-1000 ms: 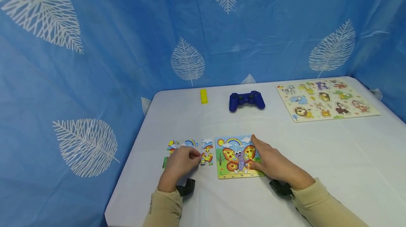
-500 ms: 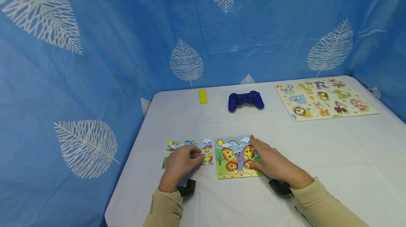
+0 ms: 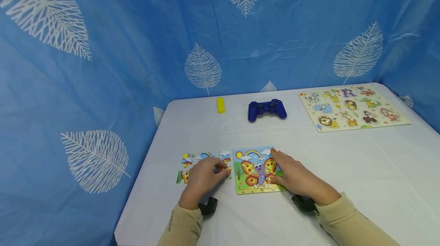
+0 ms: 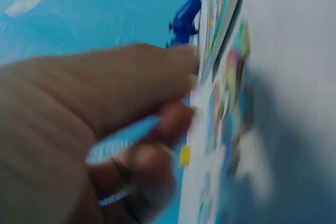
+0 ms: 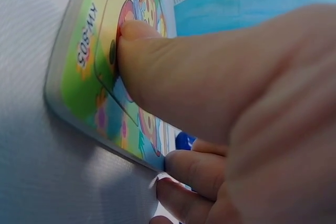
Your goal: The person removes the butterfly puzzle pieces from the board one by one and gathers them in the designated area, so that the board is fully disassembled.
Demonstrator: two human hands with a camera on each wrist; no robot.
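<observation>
Purple butterfly puzzle [image 3: 258, 170], prob. light/stiff: R hand [image 3: 295, 174] grips edge (best hold); L hand [image 3: 205, 176] left of puzzle, grasp unclear.

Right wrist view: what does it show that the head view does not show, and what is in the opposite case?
Only the right wrist view: a legible printed code ending in 805 near the edge of the butterfly board.

Only the head view: the left hand, the loose puzzle pieces, the yellow block and the animal board.

Both: the right hand with its thumb on the butterfly board, the white table and the blue curtain.
</observation>
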